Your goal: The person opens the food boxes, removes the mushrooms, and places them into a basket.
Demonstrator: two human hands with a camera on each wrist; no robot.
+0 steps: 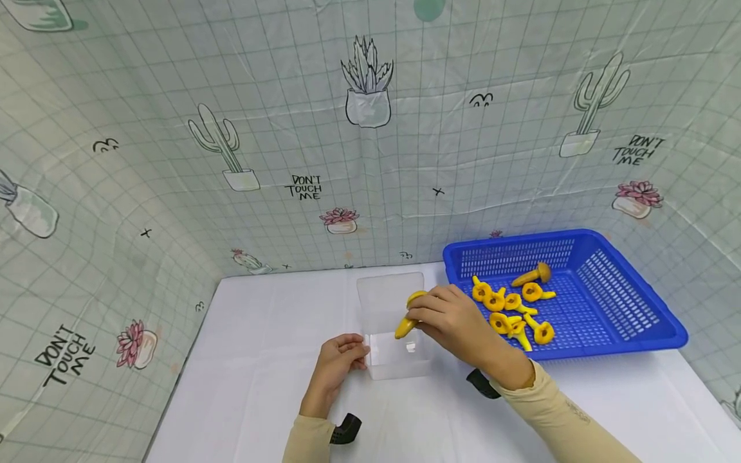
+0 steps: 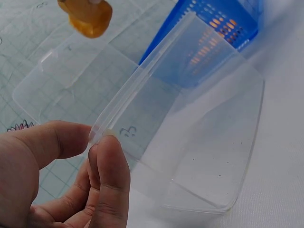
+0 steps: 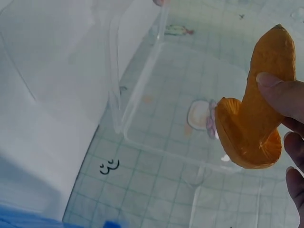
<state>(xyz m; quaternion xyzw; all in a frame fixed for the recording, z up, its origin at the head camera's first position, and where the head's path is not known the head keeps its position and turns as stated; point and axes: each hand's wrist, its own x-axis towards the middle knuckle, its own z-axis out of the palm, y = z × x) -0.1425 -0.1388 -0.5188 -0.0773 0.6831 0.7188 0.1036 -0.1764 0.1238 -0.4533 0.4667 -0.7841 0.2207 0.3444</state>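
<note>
A yellow toy-like mushroom [image 1: 408, 325] is in my right hand [image 1: 457, 321], over a clear plastic box [image 1: 399, 372]. In the right wrist view the thumb presses on the stem of this mushroom [image 3: 268, 90], and its ribbed cap hangs lower. My left hand [image 1: 336, 365] is at the box's left side. The left wrist view shows its thumb and fingertips pinching the rim of the box [image 2: 142, 76]. The lid [image 1: 390, 287] stands raised at the back of the box. No mushroom shows inside the box.
A blue plastic basket [image 1: 642, 296] with slotted walls stands to the right on the white table [image 1: 255, 360]. Several yellow mushrooms [image 1: 496, 301] and a browner one [image 1: 535, 275] lie in it. A patterned cloth [image 1: 260, 116] hangs behind and at the sides.
</note>
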